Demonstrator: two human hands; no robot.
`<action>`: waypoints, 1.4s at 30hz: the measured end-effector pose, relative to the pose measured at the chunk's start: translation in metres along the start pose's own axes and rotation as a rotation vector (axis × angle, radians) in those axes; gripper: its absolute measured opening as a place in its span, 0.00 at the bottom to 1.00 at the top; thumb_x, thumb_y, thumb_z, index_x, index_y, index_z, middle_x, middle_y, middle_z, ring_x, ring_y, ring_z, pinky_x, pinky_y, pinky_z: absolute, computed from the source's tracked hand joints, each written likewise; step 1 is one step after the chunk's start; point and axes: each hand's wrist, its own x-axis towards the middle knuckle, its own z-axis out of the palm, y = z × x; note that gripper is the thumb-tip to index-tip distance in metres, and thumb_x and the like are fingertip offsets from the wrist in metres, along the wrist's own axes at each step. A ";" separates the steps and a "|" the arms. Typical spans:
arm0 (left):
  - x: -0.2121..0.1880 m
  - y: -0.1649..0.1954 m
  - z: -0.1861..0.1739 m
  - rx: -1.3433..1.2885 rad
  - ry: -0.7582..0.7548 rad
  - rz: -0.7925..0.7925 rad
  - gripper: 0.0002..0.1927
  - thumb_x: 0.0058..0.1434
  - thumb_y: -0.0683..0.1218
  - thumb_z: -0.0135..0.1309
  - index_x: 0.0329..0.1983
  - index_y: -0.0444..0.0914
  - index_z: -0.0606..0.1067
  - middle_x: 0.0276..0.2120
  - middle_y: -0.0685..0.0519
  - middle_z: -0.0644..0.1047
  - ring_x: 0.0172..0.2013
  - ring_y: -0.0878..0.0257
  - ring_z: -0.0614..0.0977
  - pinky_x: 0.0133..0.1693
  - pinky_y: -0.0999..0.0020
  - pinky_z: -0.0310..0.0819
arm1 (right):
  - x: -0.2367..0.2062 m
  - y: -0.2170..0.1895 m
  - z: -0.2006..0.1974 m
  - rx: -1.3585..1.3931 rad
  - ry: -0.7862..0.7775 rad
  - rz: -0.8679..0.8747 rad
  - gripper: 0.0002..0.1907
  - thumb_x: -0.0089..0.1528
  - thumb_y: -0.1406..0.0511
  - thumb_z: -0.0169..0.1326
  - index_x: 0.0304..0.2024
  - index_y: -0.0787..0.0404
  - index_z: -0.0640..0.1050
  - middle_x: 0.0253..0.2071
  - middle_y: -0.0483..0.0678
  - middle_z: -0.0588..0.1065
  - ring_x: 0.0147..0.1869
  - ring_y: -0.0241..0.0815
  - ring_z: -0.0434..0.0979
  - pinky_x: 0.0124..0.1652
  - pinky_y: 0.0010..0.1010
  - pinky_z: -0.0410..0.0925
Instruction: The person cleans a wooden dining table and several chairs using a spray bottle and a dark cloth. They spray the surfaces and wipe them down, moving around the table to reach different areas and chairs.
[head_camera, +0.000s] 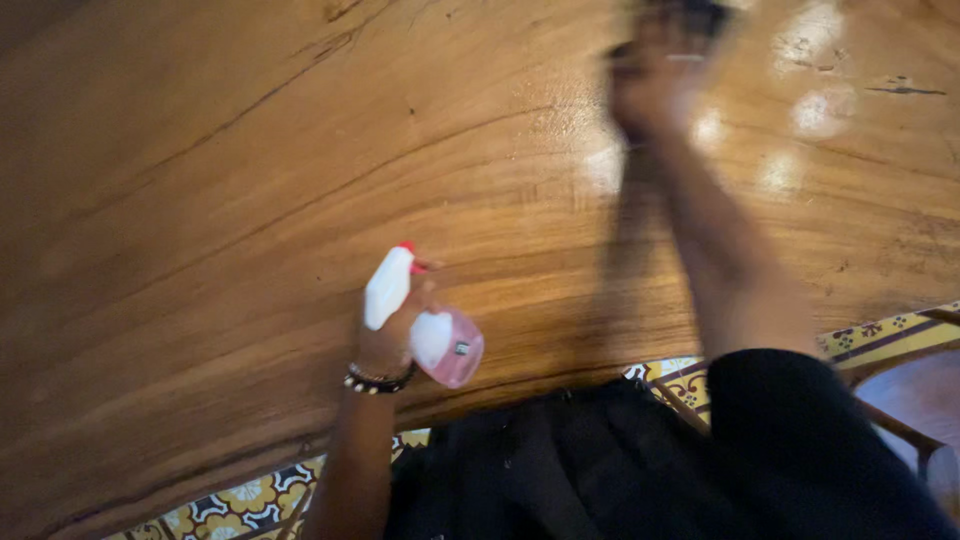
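Glossy wooden tabletop (250, 180) above yellow patterned floor tiles (240, 500).

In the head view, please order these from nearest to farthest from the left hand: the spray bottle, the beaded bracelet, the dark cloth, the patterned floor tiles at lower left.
1. Spray bottle: held in the left hand.
2. Beaded bracelet: on that wrist, just below the hand.
3. Patterned floor tiles: lower left, under the table edge.
4. Dark cloth: top right, blurred, under the right hand.

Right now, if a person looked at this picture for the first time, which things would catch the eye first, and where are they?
The eye goes first to the spray bottle, white at the head and pink at the body, gripped by the left hand low in the middle. Next comes the wide glossy wooden tabletop filling most of the view. At the top, the blurred right hand presses something dark on the wood; what it is cannot be told.
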 end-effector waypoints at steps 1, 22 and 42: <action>-0.003 0.005 -0.004 0.025 0.010 0.019 0.13 0.65 0.41 0.56 0.52 0.31 0.74 0.28 0.56 0.73 0.30 0.68 0.75 0.35 0.72 0.73 | -0.006 -0.053 0.021 0.050 0.097 -0.231 0.35 0.71 0.50 0.47 0.77 0.50 0.57 0.79 0.57 0.49 0.81 0.62 0.45 0.73 0.65 0.35; 0.002 -0.016 -0.091 -0.219 0.218 0.143 0.13 0.69 0.38 0.61 0.53 0.30 0.72 0.35 0.48 0.74 0.30 0.64 0.76 0.34 0.67 0.74 | 0.065 0.056 -0.003 -0.089 0.073 0.236 0.34 0.69 0.48 0.44 0.76 0.47 0.61 0.78 0.53 0.51 0.79 0.66 0.40 0.66 0.72 0.33; -0.215 -0.023 -0.300 -0.027 0.292 0.133 0.16 0.63 0.37 0.60 0.54 0.32 0.76 0.36 0.53 0.78 0.31 0.68 0.76 0.35 0.72 0.71 | -0.367 -0.486 0.216 0.277 -0.160 -1.273 0.35 0.50 0.49 0.58 0.59 0.49 0.76 0.62 0.52 0.74 0.69 0.61 0.63 0.65 0.65 0.49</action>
